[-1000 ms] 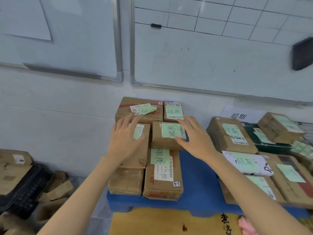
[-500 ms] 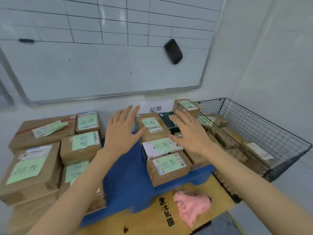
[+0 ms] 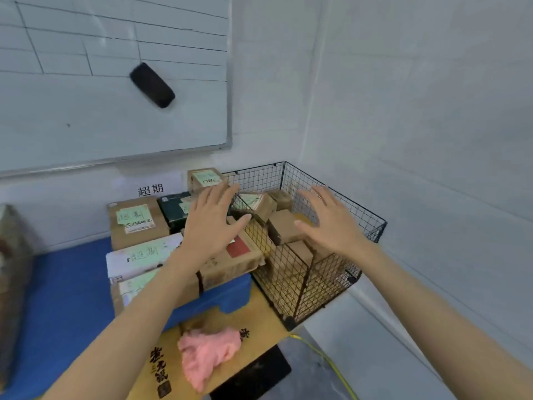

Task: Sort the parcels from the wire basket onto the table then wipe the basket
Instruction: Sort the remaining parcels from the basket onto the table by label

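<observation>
Over the wire basket [image 3: 291,278] at the table's right end is where both your hands now hover. A second ago they lay flat on boxes further left, and they have since swung across empty. Your left hand [image 3: 210,223] hangs by the basket's left rim and your right hand [image 3: 328,223] above its middle. Each grip is released, fingers spread, touching nothing I can see. That reads as one delivery finished and the next pick starting.

Several parcels [image 3: 284,226] lie tumbled in the basket, so wiping is not yet due. The pink cloth [image 3: 207,353] waits, soft and crumpled, on the table [image 3: 259,319]. The parcels are matte brown cardboard boxes, square-edged, some scuffed. The sorted parcels [image 3: 135,220] beside the basket carry green paper notes. Thin black wire forms the basket's open grid.
</observation>
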A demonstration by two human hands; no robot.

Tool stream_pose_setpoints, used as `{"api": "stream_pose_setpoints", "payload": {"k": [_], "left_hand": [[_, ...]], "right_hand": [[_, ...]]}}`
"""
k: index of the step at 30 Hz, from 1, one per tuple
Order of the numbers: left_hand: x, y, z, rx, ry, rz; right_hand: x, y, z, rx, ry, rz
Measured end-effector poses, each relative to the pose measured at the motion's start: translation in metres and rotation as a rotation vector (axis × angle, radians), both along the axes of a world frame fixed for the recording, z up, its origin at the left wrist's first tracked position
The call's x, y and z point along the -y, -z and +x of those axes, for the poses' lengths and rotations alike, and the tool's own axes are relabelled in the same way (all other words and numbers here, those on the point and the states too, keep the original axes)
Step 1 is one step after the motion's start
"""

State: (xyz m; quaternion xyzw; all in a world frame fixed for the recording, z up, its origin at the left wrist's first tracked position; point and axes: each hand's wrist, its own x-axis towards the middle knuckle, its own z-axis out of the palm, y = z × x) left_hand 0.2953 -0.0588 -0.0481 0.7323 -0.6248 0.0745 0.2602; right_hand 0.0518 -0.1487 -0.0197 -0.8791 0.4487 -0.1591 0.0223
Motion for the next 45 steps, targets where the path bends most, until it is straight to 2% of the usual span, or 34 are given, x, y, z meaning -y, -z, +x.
{"api": "stream_pose_setpoints", "payload": {"k": [8,14,23,31,36,41,45], "left_hand": [[0.075,-0.011,-0.07,0.005,0.101,-0.014],[0.145,-0.001,-0.094,0.04,0.107,0.013],[0.245,-0.004,-0.087,0.044,0.004,0.016],[0.289,0.013,-0.071,-0.013,-0.132,0.116],[0.316,0.024,-0.06,-0.136,-0.243,0.202],[0.334,0.044,-0.048,-0.469,-0.404,0.245],[0.339,0.074,-0.044,-0.626,-0.557,0.276]], "right_hand": [[0.059,0.018,-0.091,0.086,0.123,0.042],[0.126,0.022,-0.119,0.114,0.104,0.035],[0.249,0.009,-0.084,0.131,-0.066,0.047],[0.325,0.035,-0.029,0.074,-0.23,0.158],[0.366,0.058,0.018,0.086,-0.331,0.249],[0.397,0.089,0.06,-0.051,-0.418,0.32],[0.414,0.111,0.088,-0.079,-0.49,0.42]]}}
